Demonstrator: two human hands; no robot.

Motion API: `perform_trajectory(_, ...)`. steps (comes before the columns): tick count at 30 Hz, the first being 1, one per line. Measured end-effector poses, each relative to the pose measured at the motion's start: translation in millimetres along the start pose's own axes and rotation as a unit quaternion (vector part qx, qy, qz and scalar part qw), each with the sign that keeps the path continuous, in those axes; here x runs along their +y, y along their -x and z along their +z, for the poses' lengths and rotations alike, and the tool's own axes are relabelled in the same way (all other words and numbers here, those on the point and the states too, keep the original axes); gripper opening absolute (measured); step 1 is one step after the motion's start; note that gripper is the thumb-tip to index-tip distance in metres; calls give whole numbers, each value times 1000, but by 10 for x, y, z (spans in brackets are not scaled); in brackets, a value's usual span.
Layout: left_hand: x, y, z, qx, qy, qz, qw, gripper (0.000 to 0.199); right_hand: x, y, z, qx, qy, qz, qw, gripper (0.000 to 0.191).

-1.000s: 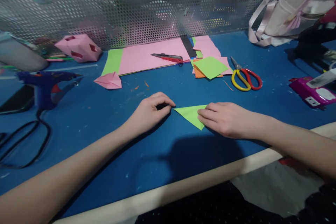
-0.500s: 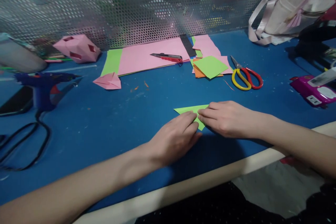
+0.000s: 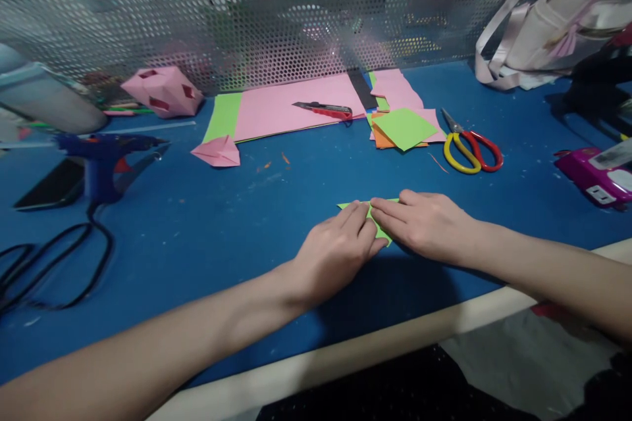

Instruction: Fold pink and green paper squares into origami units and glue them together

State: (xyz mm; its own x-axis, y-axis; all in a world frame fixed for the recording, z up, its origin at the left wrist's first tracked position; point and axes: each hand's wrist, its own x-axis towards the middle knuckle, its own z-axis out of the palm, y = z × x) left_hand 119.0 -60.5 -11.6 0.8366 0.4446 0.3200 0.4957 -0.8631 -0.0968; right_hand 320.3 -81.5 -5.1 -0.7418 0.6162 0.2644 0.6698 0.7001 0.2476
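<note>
A small light-green sheet of paper (image 3: 382,233), folded into a triangle, lies on the blue table under both hands. My left hand (image 3: 340,247) holds its left part, fingers bent over the paper and thumb at the lower tip. From the right, my right hand (image 3: 425,227) presses the sheet with fingers held together, their tips close to the left fingertips at the upper fold. Much of the paper is hidden beneath the fingers. Beyond the hands lies a stack of green and orange paper squares (image 3: 407,129).
Scissors (image 3: 471,148) lie at the right, near a purple device (image 3: 592,174). A box cutter (image 3: 326,110) rests on pink sheets (image 3: 276,112). Pink folded pieces (image 3: 220,151), a pink paper solid (image 3: 162,92), a glue gun (image 3: 101,168) and its cord are left. Perforated metal (image 3: 247,13) stands behind.
The fingertips of both hands have slid up to the paper's far folded edge and cover more of it. The whole view has shifted a little, so the table's things appear farther right.
</note>
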Motion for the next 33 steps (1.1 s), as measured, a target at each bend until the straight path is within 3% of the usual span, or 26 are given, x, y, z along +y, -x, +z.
perform_trajectory(6,-9,7,1,-3,-3,-17,1000,36,-40,-4,-18,-35,45,13,998,32)
perform_trajectory(15,2,24,-23,-18,-79,-67,994,55,-104,64,-86,-72,109,110,985,42)
perform_trajectory(26,22,18,-53,-26,-136,-65,988,62,-190,51,-230,-151,132,217,955,51)
perform_trajectory(29,10,4,-70,-52,-127,-71,988,61,-48,65,-282,-130,122,276,945,60)
perform_trajectory(33,-70,-61,-157,-93,-79,-91,988,55,249,86,-264,-33,85,331,939,57)
